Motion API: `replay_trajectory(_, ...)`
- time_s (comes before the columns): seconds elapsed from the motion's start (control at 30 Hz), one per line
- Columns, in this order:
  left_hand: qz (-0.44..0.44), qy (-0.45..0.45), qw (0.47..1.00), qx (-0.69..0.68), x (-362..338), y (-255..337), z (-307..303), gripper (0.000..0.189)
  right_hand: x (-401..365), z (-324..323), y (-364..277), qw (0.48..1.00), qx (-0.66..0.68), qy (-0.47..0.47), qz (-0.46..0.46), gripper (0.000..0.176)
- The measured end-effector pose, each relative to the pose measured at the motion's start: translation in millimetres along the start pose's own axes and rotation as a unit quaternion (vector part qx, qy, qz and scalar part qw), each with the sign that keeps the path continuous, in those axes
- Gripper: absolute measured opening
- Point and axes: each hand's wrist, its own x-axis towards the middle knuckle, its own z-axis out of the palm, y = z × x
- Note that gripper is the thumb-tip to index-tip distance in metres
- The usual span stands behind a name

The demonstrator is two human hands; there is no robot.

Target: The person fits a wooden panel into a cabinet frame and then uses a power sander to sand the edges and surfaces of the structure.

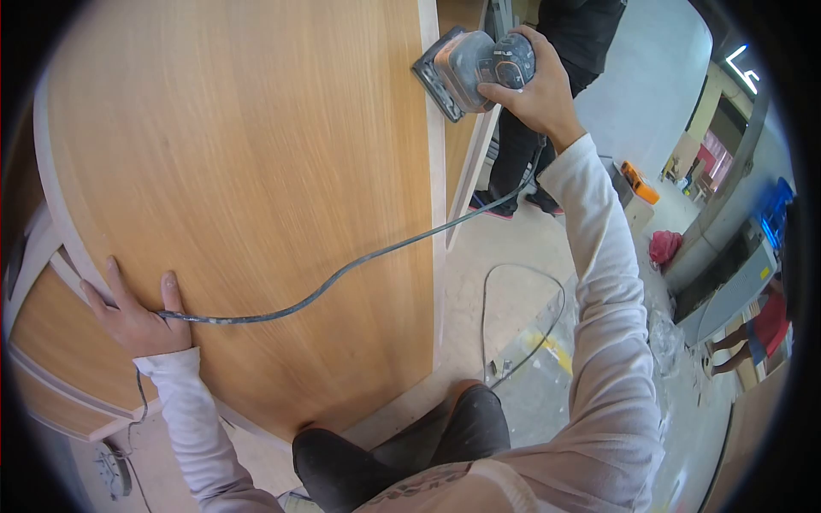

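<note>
My right hand (pixel 543 92) is wrapped round the dusty knob of an electric sander (pixel 470 70). The sander's flat pad meets the pale right edge strip of a wood-grain panel (pixel 256 171) near its far end. Fingers spread, my left hand (pixel 141 316) lies on the panel's pale left edge. A grey power cord (pixel 342 272) sags from the sander across the panel and passes under my left hand, then hangs down on the far left.
Another person (pixel 522 111) in dark clothes stands beyond the panel's right side. A loop of cord (pixel 484 316) lies on the dusty floor. An orange object (pixel 640 183) and a pink bag (pixel 664 246) are at right. A person in red (pixel 770 323) is farther off.
</note>
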Motion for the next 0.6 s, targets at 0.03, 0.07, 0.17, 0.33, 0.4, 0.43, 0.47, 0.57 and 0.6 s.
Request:
replay_trajectory(0.03, -0.003, -0.004, 1.0, 0.001, -1, 0, 0, 0.067, 0, 0, 1, 1.0, 0.019, -0.005, -0.006, 0.078)
replay_trajectory(0.07, -0.005, -0.008, 1.0, 0.001, -1, 0, 0, 0.067, 3, -1, 3, 1.0, 0.02, -0.004, -0.006, 0.078)
replay_trajectory(0.17, 0.0, -0.005, 1.0, 0.0, -2, -1, 2, 0.067, 22, -3, 4, 1.0, -0.008, -0.005, -0.028, 0.077)
replay_trajectory(0.33, -0.004, -0.009, 1.0, 0.0, -3, -1, 4, 0.066, 53, -13, -11, 0.999, 0.035, 0.026, 0.028, 0.073)
replay_trajectory(0.4, 0.003, -0.009, 1.0, 0.002, -3, -1, 3, 0.066, 60, -23, -28, 0.993, 0.086, 0.006, 0.076, 0.068)
replay_trajectory(0.43, 0.001, -0.009, 1.0, 0.009, -3, 0, 2, 0.066, 63, -18, -24, 0.993, 0.088, 0.008, 0.08, 0.068)
replay_trajectory(0.47, -0.001, -0.008, 1.0, 0.016, -2, 1, 2, 0.066, 70, -12, -18, 0.994, 0.067, 0.044, 0.068, 0.064)
replay_trajectory(0.57, -0.003, -0.013, 1.0, 0.024, -3, 0, 2, 0.067, 78, -7, -19, 0.99, 0.085, 0.074, 0.079, 0.058)
replay_trajectory(0.6, 0.001, -0.01, 1.0, 0.026, -3, -1, 3, 0.067, 82, -7, -23, 0.986, 0.124, 0.064, 0.095, 0.055)
